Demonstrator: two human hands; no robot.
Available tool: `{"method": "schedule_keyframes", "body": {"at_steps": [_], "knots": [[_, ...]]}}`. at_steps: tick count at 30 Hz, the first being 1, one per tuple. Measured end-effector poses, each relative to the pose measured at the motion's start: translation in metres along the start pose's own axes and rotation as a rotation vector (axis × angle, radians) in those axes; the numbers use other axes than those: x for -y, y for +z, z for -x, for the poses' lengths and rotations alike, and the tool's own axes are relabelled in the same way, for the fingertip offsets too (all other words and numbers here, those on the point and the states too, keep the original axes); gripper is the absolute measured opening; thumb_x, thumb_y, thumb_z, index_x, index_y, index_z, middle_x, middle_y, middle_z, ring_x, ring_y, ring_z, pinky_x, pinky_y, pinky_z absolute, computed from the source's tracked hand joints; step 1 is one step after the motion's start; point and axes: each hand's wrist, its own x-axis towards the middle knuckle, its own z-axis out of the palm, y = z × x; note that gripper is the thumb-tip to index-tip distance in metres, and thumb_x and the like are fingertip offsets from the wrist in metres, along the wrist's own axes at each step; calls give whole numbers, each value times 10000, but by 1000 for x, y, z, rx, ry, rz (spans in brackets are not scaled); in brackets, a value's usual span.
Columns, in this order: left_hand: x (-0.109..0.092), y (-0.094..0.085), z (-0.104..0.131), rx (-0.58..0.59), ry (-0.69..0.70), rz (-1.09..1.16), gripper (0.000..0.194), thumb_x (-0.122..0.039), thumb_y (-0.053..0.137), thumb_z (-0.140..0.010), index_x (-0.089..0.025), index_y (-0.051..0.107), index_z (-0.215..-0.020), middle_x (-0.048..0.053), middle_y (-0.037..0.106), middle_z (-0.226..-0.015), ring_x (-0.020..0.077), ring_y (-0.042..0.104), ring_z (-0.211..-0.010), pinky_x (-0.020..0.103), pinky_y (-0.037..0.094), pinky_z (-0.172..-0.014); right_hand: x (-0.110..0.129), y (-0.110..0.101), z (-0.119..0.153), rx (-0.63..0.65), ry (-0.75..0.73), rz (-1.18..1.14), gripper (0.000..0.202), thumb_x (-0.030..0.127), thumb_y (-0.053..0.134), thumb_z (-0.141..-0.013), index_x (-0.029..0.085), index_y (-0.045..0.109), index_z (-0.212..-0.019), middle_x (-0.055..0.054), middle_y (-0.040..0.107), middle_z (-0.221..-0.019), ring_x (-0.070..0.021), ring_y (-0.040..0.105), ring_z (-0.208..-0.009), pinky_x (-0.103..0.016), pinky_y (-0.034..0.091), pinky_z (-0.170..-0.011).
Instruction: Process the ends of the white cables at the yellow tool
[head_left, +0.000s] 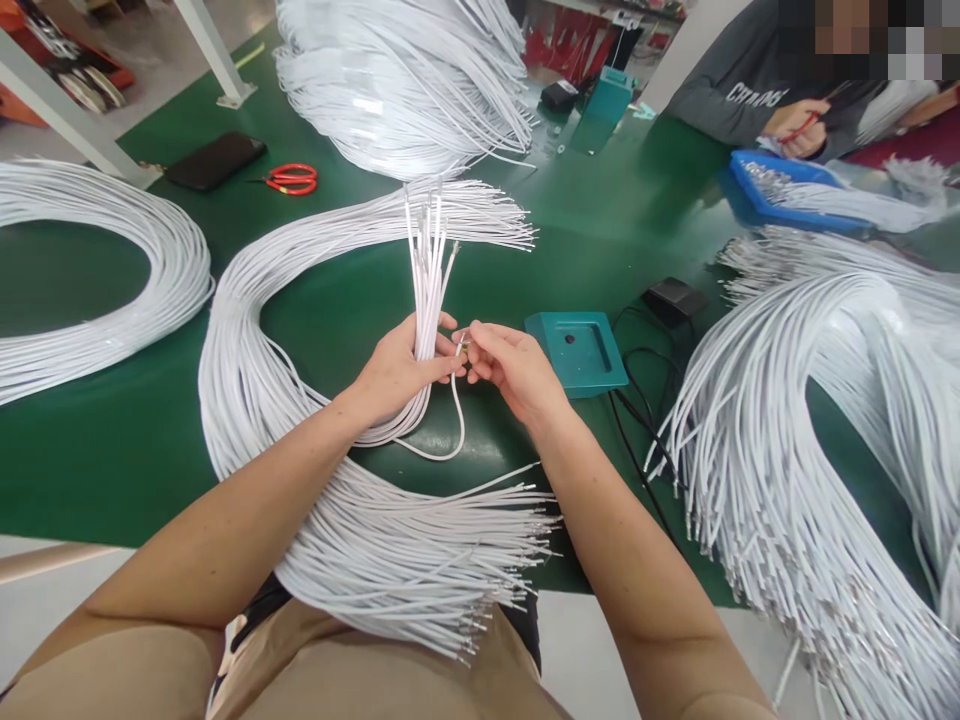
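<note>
My left hand (401,368) is closed around a bunch of white cables (429,270), whose ends stand up above the thumb. One single white cable (460,425) loops down from between my two hands. My right hand (510,365) pinches that cable's end near the left thumb tip; a small yellowish bit shows there, too small to make out. Under my forearms a large curved bundle of white cables (240,340) lies on the green table, its cut ends toward my lap.
Right of my hands sits a teal device (577,352) with black cords. More cable bundles lie left (172,270) and right (757,400), another bundle (405,80) at the back. Red-handled scissors (292,179), a black phone (216,160) and a blue tray (787,205) are farther off. A co-worker (750,80) sits back right.
</note>
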Motion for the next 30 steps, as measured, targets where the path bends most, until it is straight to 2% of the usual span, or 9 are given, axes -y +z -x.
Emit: {"method": "schedule_keyframes", "body": {"at_steps": [3, 6, 10, 13, 15, 19, 22, 25, 30], "knots": [[-2, 0, 0, 13, -21, 5, 572, -269, 761, -685, -189, 549, -1210, 5, 665, -764, 171, 654, -712, 312, 527, -673, -1, 1, 0, -78, -85, 191, 237, 388, 739, -701, 166, 710, -779, -6, 649, -675, -105, 548, -562, -260, 482, -571], [-1, 0, 0, 24, -71, 73, 578, -219, 753, -678, -181, 580, -1228, 6, 650, -791, 155, 644, -725, 288, 508, -670, -7, -1, -2, -145, -180, 433, 163, 343, 663, -771, 185, 702, -783, -8, 672, -704, -129, 579, -596, -285, 488, -612], [3, -2, -4, 64, -169, 195, 476, -177, 739, -674, -155, 657, -1143, 16, 648, -837, 111, 609, -703, 260, 482, -692, -17, -2, -2, -240, -446, 1028, 230, 270, 496, -903, 190, 649, -750, -32, 639, -769, -148, 563, -692, -283, 432, -666], [6, -5, -7, 124, -207, 269, 456, -153, 729, -673, -146, 671, -1125, 20, 650, -830, 97, 593, -695, 237, 466, -670, -18, -1, 1, -171, -658, 1469, 307, 220, 371, -958, 164, 646, -834, -92, 627, -870, -187, 553, -783, -305, 395, -689], [7, -6, -8, 125, -208, 276, 461, -142, 729, -666, -139, 669, -1123, 18, 646, -805, 97, 593, -682, 234, 465, -656, -14, -3, 2, -73, -724, 1642, 330, 215, 334, -972, 159, 647, -882, -109, 629, -892, -212, 546, -821, -328, 384, -723], [8, -7, -11, 14, -166, 160, 495, -168, 759, -651, -136, 656, -1134, 9, 635, -777, 122, 633, -684, 247, 478, -642, -1, -14, -1, -93, -721, 1716, 251, 226, 404, -953, 166, 620, -1065, -112, 659, -1035, -260, 541, -973, -402, 346, -926], [9, -7, -14, -35, -178, 54, 533, -178, 769, -639, -137, 647, -1156, 24, 650, -801, 163, 670, -723, 256, 484, -611, 6, -22, -8, -78, -593, 1723, 216, 162, 432, -920, 160, 634, -998, -94, 698, -942, -246, 574, -915, -417, 291, -1013], [11, -7, -17, -45, -182, -5, 539, -195, 767, -640, -136, 647, -1163, 41, 676, -817, 181, 682, -729, 276, 505, -623, 10, -27, -12, 10, -491, 1713, 212, 127, 434, -902, 165, 642, -883, -71, 704, -827, -219, 583, -806, -382, 330, -959], [13, -10, -17, -33, -169, -122, 538, -210, 744, -655, -137, 645, -1179, 50, 712, -800, 182, 680, -730, 299, 528, -671, 13, -32, -12, 96, -502, 1691, 128, 121, 583, -822, 165, 634, -931, -70, 702, -867, -228, 548, -818, -343, 357, -831]]}}
